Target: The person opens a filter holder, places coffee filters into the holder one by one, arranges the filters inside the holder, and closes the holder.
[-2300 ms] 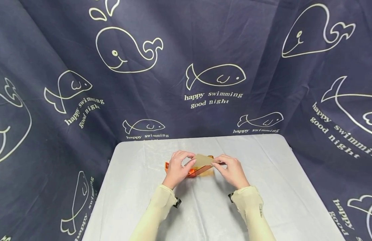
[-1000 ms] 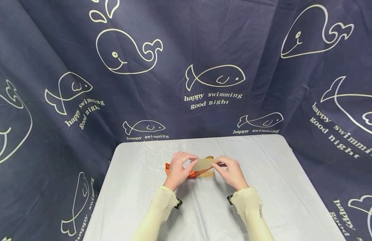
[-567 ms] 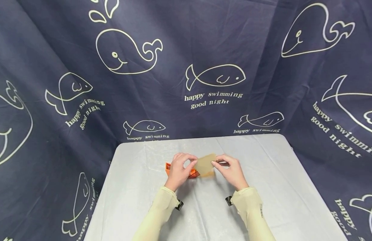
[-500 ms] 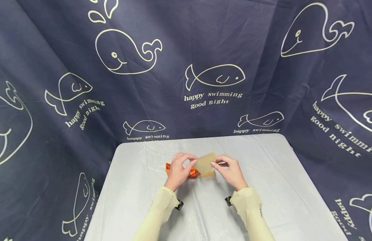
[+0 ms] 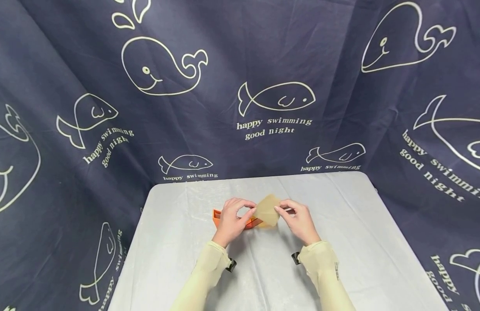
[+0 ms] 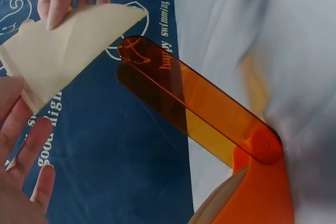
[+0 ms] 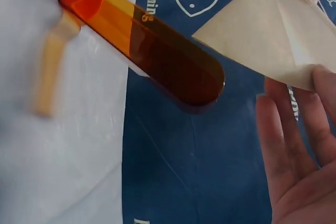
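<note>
Between my two hands is a tan paper coffee filter (image 5: 268, 210), cone-shaped, with a crimped seam along its edge in the wrist views. My left hand (image 5: 231, 219) pinches it at one side, fingertips on the seam corner. On the opposite side my right hand (image 5: 300, 221) pinches it with thumb and fingers. Beneath and behind the paper stands an orange plastic holder (image 6: 262, 195) with a translucent amber lid (image 6: 202, 100) swung up. A beige curved edge (image 6: 218, 199) shows inside the holder. In the head view the paper and left hand cover much of the holder.
The holder rests on a white-covered table (image 5: 325, 268). Dark blue cloth (image 5: 279, 56) printed with whales and fish hangs around its back and sides. An amber patch, blurred, lies on the table near the lid.
The coffee filter has turned from nearly level to a tilted diamond with one corner up, hiding more of the lid. Both hands keep their pinch and have barely shifted.
</note>
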The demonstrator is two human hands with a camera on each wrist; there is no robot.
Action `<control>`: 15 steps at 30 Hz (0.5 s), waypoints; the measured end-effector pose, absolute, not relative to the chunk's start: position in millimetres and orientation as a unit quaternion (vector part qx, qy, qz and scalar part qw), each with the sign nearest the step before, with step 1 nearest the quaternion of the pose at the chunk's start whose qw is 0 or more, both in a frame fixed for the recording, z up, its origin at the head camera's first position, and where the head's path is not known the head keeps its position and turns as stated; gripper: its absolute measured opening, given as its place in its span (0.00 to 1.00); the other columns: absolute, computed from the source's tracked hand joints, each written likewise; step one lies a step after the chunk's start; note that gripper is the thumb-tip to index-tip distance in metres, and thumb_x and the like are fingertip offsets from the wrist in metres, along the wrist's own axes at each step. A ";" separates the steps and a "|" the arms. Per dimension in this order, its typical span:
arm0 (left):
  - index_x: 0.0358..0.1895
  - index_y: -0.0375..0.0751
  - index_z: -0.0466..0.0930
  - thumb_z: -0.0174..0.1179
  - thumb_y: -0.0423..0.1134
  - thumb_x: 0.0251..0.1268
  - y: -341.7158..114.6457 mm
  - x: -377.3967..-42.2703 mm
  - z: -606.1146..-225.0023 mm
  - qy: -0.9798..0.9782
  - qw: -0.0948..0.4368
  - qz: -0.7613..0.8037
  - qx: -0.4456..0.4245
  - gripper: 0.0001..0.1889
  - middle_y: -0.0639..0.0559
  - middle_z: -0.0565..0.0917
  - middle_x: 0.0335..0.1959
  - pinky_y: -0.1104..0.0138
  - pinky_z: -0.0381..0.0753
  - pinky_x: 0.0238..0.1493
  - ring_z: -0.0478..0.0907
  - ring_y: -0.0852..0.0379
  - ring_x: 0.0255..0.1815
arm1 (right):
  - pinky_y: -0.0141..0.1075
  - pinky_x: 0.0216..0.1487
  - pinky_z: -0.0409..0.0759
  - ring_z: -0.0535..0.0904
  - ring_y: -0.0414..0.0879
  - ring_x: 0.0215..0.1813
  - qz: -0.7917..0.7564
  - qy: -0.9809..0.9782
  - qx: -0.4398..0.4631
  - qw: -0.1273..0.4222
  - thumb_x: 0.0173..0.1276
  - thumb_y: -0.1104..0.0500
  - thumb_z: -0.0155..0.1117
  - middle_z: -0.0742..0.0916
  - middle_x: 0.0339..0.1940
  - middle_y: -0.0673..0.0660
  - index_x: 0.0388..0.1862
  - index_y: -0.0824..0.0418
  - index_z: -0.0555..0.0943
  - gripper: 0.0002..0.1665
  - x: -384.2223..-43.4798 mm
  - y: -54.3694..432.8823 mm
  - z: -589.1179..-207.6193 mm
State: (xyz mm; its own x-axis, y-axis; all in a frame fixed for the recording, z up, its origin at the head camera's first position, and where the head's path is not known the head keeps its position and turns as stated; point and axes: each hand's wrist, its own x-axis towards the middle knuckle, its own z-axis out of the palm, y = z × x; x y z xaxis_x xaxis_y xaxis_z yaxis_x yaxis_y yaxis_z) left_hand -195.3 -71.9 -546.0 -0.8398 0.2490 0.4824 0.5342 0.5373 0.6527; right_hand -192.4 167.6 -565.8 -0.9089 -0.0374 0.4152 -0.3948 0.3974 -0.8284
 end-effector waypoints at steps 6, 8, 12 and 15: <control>0.46 0.51 0.90 0.70 0.42 0.68 -70.8 -199.4 -542.5 -0.860 0.192 -0.397 -0.258 0.06 0.60 0.90 0.40 0.58 0.74 0.62 0.82 0.60 0.47 | 0.36 0.41 0.88 0.86 0.37 0.38 0.477 -0.839 0.185 0.186 0.66 0.64 0.75 0.91 0.36 0.49 0.38 0.55 0.88 0.05 -193.5 168.7 -560.4; 0.44 0.50 0.90 0.70 0.40 0.68 -70.7 -200.2 -542.8 -0.860 0.195 -0.393 -0.259 0.05 0.60 0.90 0.39 0.59 0.74 0.62 0.83 0.60 0.46 | 0.38 0.41 0.88 0.86 0.37 0.38 0.477 -0.838 0.190 0.186 0.66 0.64 0.75 0.91 0.36 0.49 0.38 0.55 0.88 0.05 -192.8 168.0 -558.7; 0.44 0.51 0.90 0.70 0.40 0.68 -71.3 -199.7 -544.8 -0.859 0.188 -0.411 -0.240 0.05 0.59 0.90 0.39 0.58 0.74 0.62 0.83 0.59 0.47 | 0.43 0.41 0.89 0.86 0.38 0.38 0.492 -0.834 0.176 0.177 0.65 0.65 0.75 0.91 0.36 0.49 0.39 0.56 0.88 0.06 -190.4 166.7 -558.0; 0.44 0.52 0.90 0.70 0.41 0.68 -71.8 -198.5 -545.7 -0.856 0.179 -0.433 -0.220 0.05 0.60 0.89 0.40 0.57 0.75 0.62 0.82 0.59 0.49 | 0.49 0.42 0.89 0.86 0.39 0.38 0.501 -0.833 0.164 0.168 0.65 0.65 0.75 0.91 0.36 0.50 0.40 0.57 0.89 0.06 -188.5 166.6 -558.9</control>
State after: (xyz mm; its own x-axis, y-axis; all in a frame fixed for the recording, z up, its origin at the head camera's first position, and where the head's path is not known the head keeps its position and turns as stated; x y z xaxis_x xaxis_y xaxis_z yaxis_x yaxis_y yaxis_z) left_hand -198.5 -71.8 -545.7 -0.8397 0.2207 0.4962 0.5306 0.5281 0.6630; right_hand -188.5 166.6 -558.9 -0.8897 -0.1058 0.4442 -0.4420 0.4433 -0.7798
